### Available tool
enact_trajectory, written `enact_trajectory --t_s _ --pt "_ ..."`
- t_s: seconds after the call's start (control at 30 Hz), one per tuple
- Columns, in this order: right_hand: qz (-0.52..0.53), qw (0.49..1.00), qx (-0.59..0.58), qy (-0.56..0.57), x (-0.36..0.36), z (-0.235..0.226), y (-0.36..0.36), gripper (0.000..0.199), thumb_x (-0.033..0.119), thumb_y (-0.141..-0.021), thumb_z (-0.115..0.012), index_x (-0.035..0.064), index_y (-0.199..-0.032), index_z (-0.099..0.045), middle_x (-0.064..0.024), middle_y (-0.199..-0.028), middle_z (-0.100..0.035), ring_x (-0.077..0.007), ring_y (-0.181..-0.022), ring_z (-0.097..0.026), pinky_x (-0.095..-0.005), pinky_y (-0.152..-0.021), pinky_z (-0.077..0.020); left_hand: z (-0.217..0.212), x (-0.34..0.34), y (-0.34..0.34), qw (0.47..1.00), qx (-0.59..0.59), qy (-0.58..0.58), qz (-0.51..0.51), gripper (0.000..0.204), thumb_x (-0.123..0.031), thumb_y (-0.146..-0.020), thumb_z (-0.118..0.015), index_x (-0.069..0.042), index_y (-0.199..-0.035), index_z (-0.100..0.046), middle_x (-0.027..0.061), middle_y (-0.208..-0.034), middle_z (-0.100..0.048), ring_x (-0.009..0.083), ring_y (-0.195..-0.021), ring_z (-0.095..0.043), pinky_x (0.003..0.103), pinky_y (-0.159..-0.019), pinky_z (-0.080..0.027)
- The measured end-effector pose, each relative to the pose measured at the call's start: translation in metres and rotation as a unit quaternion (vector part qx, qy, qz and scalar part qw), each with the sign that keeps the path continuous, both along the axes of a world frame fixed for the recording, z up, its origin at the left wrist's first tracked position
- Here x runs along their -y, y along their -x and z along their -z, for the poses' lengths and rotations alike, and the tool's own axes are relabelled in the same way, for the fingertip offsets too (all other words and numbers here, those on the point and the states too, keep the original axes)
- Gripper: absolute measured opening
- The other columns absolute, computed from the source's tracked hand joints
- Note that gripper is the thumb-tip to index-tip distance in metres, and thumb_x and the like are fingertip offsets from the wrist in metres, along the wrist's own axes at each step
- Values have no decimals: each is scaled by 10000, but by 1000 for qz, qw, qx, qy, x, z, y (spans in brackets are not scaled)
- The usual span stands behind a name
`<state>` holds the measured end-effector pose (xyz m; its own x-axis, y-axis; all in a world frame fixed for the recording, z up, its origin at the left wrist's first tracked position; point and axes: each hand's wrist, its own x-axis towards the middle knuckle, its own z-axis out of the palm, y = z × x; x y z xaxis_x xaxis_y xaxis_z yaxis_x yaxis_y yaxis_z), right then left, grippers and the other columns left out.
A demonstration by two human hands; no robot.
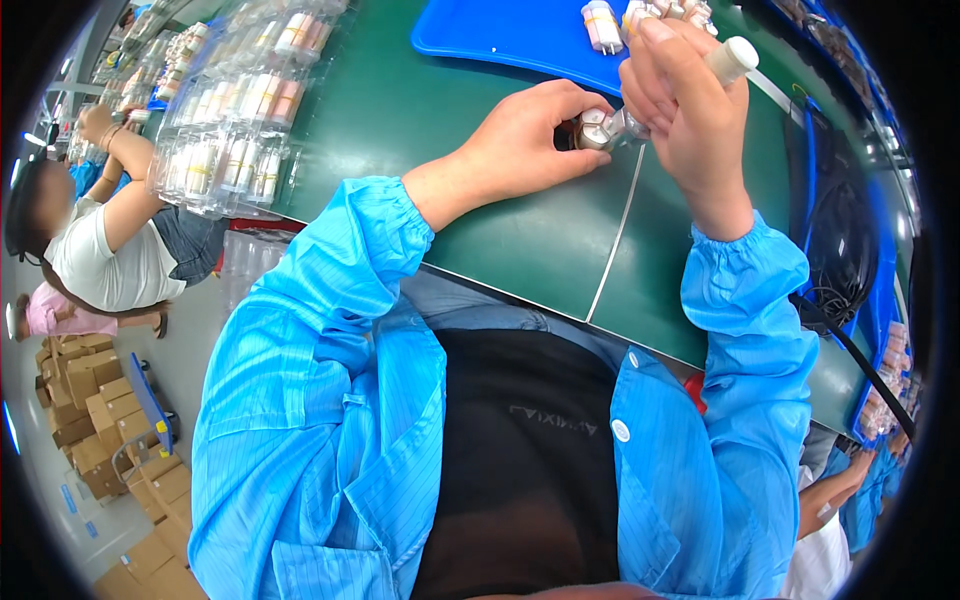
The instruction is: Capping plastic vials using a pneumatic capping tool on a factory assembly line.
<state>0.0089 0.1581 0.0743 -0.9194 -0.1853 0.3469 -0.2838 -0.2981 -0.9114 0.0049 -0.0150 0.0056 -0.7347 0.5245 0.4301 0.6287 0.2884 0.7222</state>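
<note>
Left hand (525,140) closed around the small silver, faceted metal piece (598,130), fingers curled over its near side, holding it just above the dark green work surface (520,250). Right hand (685,100) clamped on a small bottle with a white round cap (735,58), the cap sticking out beyond the grip toward the far right, the lower end of the bottle meeting the silver piece between the two hands. Both grips firmly together on their things, not open.

Just beyond the right grip, a blue plastic tray (500,40) with more small white-and-pink bottles (600,25) standing in it. Far to the left of the left grip, clear blister trays with rows of similar bottles (235,110), where another person's hand (100,125) is working. Cardboard boxes (100,420) stacked on the floor, well apart from everything.

To do this joining well, probably best to keep the silver piece steady in the left grip and bring the bottle straight along one line, without tilt. Better also to press with the fingertips only and not squeeze the bottle body. Exact contact between the two parts partly hidden by the fingers, so seating cannot be judged.
</note>
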Motion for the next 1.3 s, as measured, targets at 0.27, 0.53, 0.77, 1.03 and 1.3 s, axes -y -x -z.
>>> enact_trajectory --t_s 0.27,0.53,0.77,1.03,1.3 --pt "-464 644 -103 600 10 -8 28 405 244 -1008 -523 126 -649 -377 26 -494 -325 -60 -389 -277 -231 -378 -234 11 -2 6 985 102 -89 107 539 -108 -775 -718 -54 -1289 -568 102 -1092 -632 236 -1029 -631 354 -909 -529" --pt "-387 784 -197 444 14 23 45 369 186 -995 -549 105 -654 -433 31 -511 -353 -65 -397 -294 -234 -395 -236 -1 1 1 999 36 13 12 503 -199 -789 -784 -43 -1237 -616 112 -1079 -646 232 -935 -652 338 -867 -543" --pt "-355 832 -224 362 13 33 50 382 183 -991 -566 104 -636 -449 33 -501 -364 -64 -402 -314 -237 -404 -245 1 -1 2 1000 5 -14 24 450 -172 -798 -740 -50 -1220 -639 131 -1078 -681 248 -938 -664 347 -852 -545" --pt "-286 862 -237 344 6 31 41 379 226 -987 -576 112 -649 -447 34 -507 -359 -64 -402 -306 -238 -397 -242 10 -5 7 985 142 -52 78 463 -139 -827 -694 -52 -1272 -595 123 -1089 -687 218 -994 -676 336 -889 -537" --pt "-434 656 20 617 -9 -23 9 408 243 -994 -531 141 -637 -359 38 -491 -314 -59 -386 -259 -225 -363 -219 -7 9 19 864 416 -231 163 447 -215 -957 -605 -18 -1339 -482 220 -1306 -593 278 -1178 -609 449 -1029 -495"
